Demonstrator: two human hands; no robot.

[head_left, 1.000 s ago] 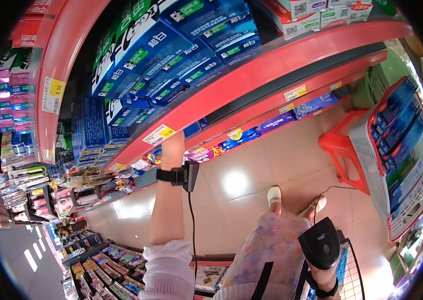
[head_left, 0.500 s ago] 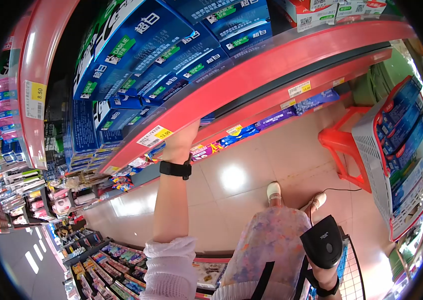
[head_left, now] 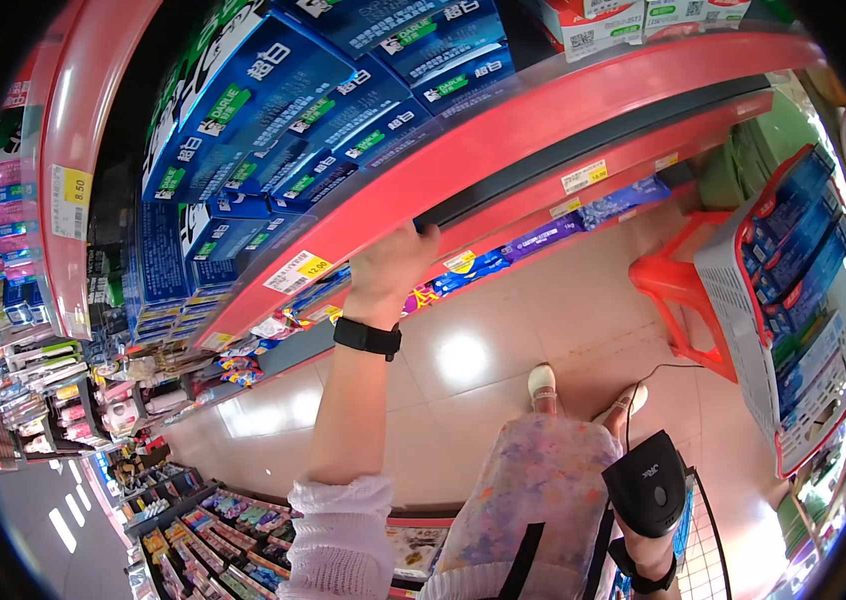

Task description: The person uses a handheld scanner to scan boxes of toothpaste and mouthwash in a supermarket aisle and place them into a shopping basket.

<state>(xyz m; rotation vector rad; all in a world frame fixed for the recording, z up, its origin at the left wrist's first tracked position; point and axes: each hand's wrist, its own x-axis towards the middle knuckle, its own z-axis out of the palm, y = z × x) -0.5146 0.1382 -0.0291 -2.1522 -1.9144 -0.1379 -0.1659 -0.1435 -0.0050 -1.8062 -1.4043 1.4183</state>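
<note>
My left hand (head_left: 393, 268) is at the red shelf edge (head_left: 543, 120), just right of the 12.00 price tag (head_left: 298, 270). Its fingers are mostly hidden behind the edge, so I cannot see what they hold, if anything. On the shelf above are stacked blue Darlie toothpaste boxes (head_left: 273, 120). At lower right, my right hand (head_left: 651, 548) is closed around a black barcode scanner (head_left: 649, 484) with a cable. The scanner covers most of those fingers. Both wrists have black bands.
On the right, a white basket (head_left: 733, 300) with blue boxes rests on a red stool (head_left: 678, 290). Colourful bags (head_left: 543, 235) line the lower shelf. Another display (head_left: 213, 540) stands behind me at lower left. The scanner's cable (head_left: 708, 520) hangs down.
My left hand has shifted right along the shelf edge, and more of it shows. A blue item beside it no longer shows. The right hand still holds the scanner.
</note>
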